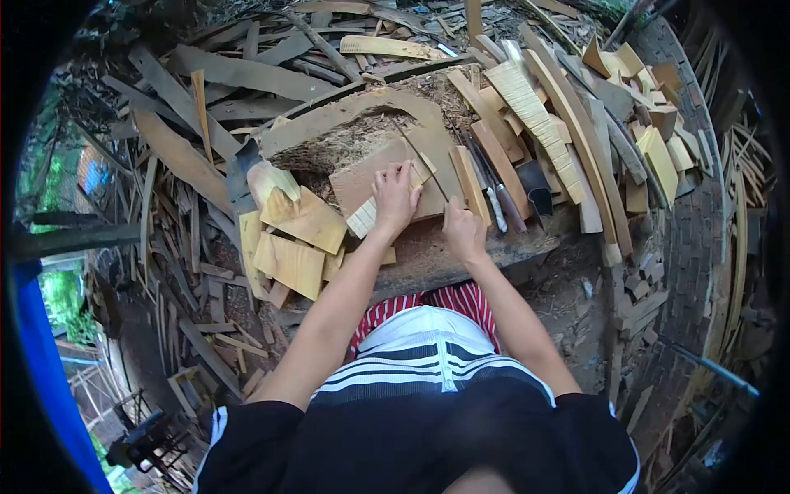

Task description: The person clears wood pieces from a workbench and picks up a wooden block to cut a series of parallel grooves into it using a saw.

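Note:
A pale wooden strip with a row of cross cuts lies diagonally over a flat brown board on the worn wooden bench. My left hand presses down on this strip, fingers curled over it and thumb along its right side. In my closed right hand is a tool with a long, narrow dark blade. The blade slants up and left, crossing the strip's upper end just beyond my left fingers. Its handle is hidden inside my fist.
Yellowish wood blocks are heaped left of the board. To the right lie hand tools, a dark curved piece and a longer notched strip. Scrap planks pile up behind, and offcuts cover the far right.

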`<state>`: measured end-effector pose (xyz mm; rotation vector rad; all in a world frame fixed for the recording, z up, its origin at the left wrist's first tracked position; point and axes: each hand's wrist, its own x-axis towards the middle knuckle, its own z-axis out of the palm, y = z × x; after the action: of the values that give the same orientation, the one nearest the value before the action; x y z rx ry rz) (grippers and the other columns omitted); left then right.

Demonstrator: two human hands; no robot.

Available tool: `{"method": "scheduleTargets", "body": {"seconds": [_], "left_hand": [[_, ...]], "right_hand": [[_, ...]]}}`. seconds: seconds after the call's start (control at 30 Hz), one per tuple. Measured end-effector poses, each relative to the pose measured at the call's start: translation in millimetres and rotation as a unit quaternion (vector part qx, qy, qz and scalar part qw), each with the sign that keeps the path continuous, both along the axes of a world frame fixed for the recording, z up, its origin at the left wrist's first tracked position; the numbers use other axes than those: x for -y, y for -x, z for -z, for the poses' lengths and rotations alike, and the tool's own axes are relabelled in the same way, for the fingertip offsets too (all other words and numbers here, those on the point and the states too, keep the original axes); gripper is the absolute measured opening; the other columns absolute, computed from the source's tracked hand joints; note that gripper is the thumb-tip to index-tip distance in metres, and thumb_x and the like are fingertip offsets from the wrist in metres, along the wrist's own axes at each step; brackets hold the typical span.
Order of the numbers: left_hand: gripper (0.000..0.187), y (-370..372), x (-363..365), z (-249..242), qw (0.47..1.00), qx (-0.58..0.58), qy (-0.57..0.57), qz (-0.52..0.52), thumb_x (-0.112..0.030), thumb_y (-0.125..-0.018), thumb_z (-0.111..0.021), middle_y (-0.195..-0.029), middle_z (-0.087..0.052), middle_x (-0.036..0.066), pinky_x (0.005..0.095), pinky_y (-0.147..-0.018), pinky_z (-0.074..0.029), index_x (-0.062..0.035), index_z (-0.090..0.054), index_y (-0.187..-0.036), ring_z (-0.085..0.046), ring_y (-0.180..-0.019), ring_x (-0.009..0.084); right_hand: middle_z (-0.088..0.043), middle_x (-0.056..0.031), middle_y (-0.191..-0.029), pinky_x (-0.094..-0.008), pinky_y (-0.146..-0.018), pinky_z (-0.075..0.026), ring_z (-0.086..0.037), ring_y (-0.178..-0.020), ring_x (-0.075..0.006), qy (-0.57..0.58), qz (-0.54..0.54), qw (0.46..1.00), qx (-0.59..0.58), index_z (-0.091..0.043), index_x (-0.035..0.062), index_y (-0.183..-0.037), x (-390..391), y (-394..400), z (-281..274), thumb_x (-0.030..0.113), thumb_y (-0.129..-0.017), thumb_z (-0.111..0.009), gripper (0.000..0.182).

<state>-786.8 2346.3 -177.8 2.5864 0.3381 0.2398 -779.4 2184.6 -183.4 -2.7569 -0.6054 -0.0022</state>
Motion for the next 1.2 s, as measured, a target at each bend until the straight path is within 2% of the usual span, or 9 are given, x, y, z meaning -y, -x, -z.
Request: {"method": "scheduleTargets", "body": {"seconds": [0.17, 0.23, 0.33, 0.43, 0.63, 0.87, 0.93, 1.07, 1.2], "left_hand": [[0.060, 3.9, -3.4, -1.7, 0.999, -0.027, -0.027, 0.038, -0.021, -0.079, -0.070, -0.122, -0.046, 0.012, 0.0483, -0.092, -0.037, -0.0096, -0.046, -0.132, -0.042, -0.109, 0.0347], [0.059, 1.2, -4.1, -1.7, 0.999, -0.027, -0.017, 0.037, -0.021, -0.079, -0.069, -0.122, -0.046, 0.011, 0.0485, -0.091, -0.037, -0.0096, -0.046, -0.132, -0.042, -0.109, 0.0347], [0.059, 2.6, -5.3, -1.4, 0.999, -0.035, 0.005, 0.039, -0.021, -0.080, -0.069, -0.123, -0.045, 0.011, 0.0486, -0.091, -0.037, -0.0096, -0.046, -0.133, -0.042, -0.109, 0.0347], [0.058, 1.7, -3.8, 2.5, 0.999, -0.014, -0.019, 0.024, -0.022, -0.078, -0.070, -0.120, -0.047, 0.010, 0.0467, -0.089, -0.038, -0.0087, -0.047, -0.129, -0.043, -0.108, 0.0329], [0.060, 0.2, -7.0, 4.4, 0.999, -0.019, -0.029, 0.024, -0.022, -0.077, -0.071, -0.120, -0.046, 0.010, 0.0468, -0.091, -0.037, -0.0086, -0.047, -0.130, -0.043, -0.109, 0.0330], [0.060, -0.9, -7.0, 2.8, 1.000, -0.027, -0.006, 0.011, -0.022, -0.078, -0.070, -0.121, -0.045, 0.010, 0.0475, -0.091, -0.037, -0.0111, -0.046, -0.132, -0.042, -0.108, 0.0341], [0.060, -0.1, -11.1, 5.7, 0.999, -0.022, -0.008, 0.049, -0.022, -0.079, -0.070, -0.122, -0.045, 0.010, 0.0473, -0.092, -0.037, -0.0115, -0.045, -0.132, -0.042, -0.109, 0.0339], [0.058, 2.1, -10.3, 7.3, 0.999, -0.037, -0.006, 0.038, -0.023, -0.078, -0.070, -0.124, -0.047, 0.010, 0.0472, -0.093, -0.036, -0.0106, -0.047, -0.130, -0.043, -0.110, 0.0340], [0.060, -1.0, -12.9, 10.0, 0.998, -0.020, -0.002, 0.058, -0.025, -0.079, -0.070, -0.124, -0.045, 0.010, 0.0470, -0.094, -0.036, -0.0132, -0.046, -0.133, -0.041, -0.110, 0.0342]], "right_hand": [[-0.061, -0.0186, -0.056, -0.0476, -0.048, -0.051, -0.064, -0.054, -0.0368, -0.021, 0.009, 0.999, -0.038, -0.054, 0.0046, -0.087, 16.9, 24.8, -28.6, 0.018, -0.092, -0.046, 0.017], [-0.061, -0.0212, -0.060, -0.0498, -0.052, -0.050, -0.063, -0.057, -0.0395, -0.001, 0.023, 0.995, -0.097, -0.053, 0.0065, -0.088, 21.0, 26.2, -23.7, 0.024, -0.095, -0.046, 0.021], [-0.061, -0.0190, -0.057, -0.0478, -0.048, -0.050, -0.064, -0.053, -0.0367, -0.008, 0.000, 1.000, -0.011, -0.054, 0.0068, -0.088, 0.7, 1.2, 4.1, 0.023, -0.095, -0.045, 0.020], [-0.062, -0.0190, -0.058, -0.0473, -0.047, -0.050, -0.063, -0.053, -0.0364, -0.002, 0.002, 1.000, 0.010, -0.054, 0.0077, -0.087, -6.9, -3.1, -5.1, 0.024, -0.096, -0.045, 0.020], [-0.062, -0.0178, -0.058, -0.0474, -0.048, -0.050, -0.064, -0.054, -0.0368, 0.029, 0.014, 0.998, -0.060, -0.056, 0.0064, -0.091, 42.7, 52.5, -14.9, 0.025, -0.097, -0.044, 0.022], [-0.063, -0.0179, -0.060, -0.0466, -0.049, -0.051, -0.064, -0.056, -0.0374, -0.011, -0.021, 1.000, 0.011, -0.055, 0.0066, -0.093, -7.5, -7.8, 2.2, 0.024, -0.097, -0.043, 0.021], [-0.062, -0.0180, -0.059, -0.0470, -0.049, -0.051, -0.064, -0.056, -0.0371, -0.002, -0.005, 0.999, -0.038, -0.055, 0.0070, -0.096, 12.1, 15.6, -5.9, 0.023, -0.097, -0.044, 0.020], [-0.063, -0.0198, -0.062, -0.0497, -0.050, -0.050, -0.063, -0.057, -0.0381, 0.038, 0.003, 0.993, -0.113, -0.053, 0.0071, -0.099, 42.0, 48.9, -16.0, 0.024, -0.096, -0.045, 0.019], [-0.063, -0.0196, -0.063, -0.0488, -0.050, -0.050, -0.063, -0.057, -0.0382, -0.025, -0.018, 0.999, -0.027, -0.055, 0.0066, -0.092, -0.6, -1.0, -0.7, 0.024, -0.096, -0.045, 0.020]]}}
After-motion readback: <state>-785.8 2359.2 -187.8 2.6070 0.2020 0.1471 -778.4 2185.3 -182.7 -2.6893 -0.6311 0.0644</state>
